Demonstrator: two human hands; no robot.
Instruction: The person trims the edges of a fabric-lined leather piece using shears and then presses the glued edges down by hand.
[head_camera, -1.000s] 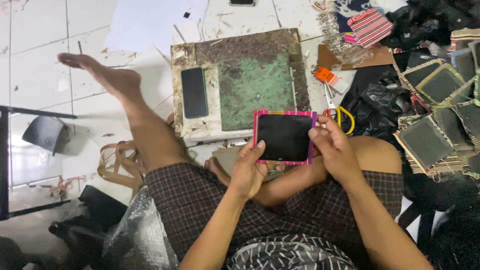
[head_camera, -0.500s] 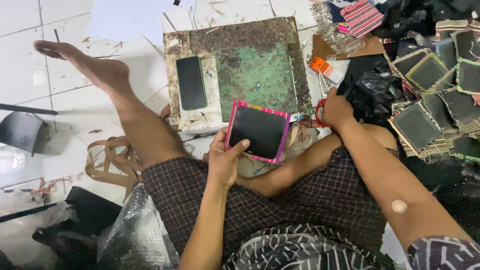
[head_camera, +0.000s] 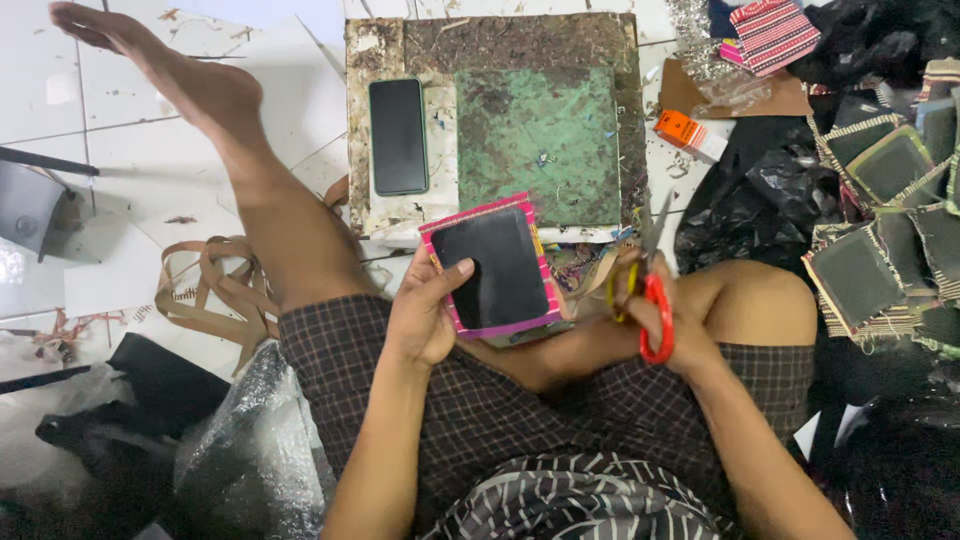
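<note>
My left hand (head_camera: 425, 310) holds a black rectangular panel with a pink woven border (head_camera: 492, 267) by its left edge, thumb on its face. My right hand (head_camera: 655, 320) grips scissors with red and yellow handles (head_camera: 648, 290), blades pointing up toward the worn board. Panel and scissors are side by side above my lap, a small gap between them. I sit on the floor with my left leg stretched out to the upper left.
A worn board with a green cutting mat (head_camera: 540, 140) lies ahead, a black phone (head_camera: 398, 135) on its left part. A stack of similar bordered panels (head_camera: 885, 230) sits at right. An orange box (head_camera: 685, 130), brown strips (head_camera: 205, 290) and plastic wrap (head_camera: 250, 450) lie around.
My right hand let go of the panel, reached right, and now holds the scissors beside it. My left hand kept hold of the panel, now tilted.
</note>
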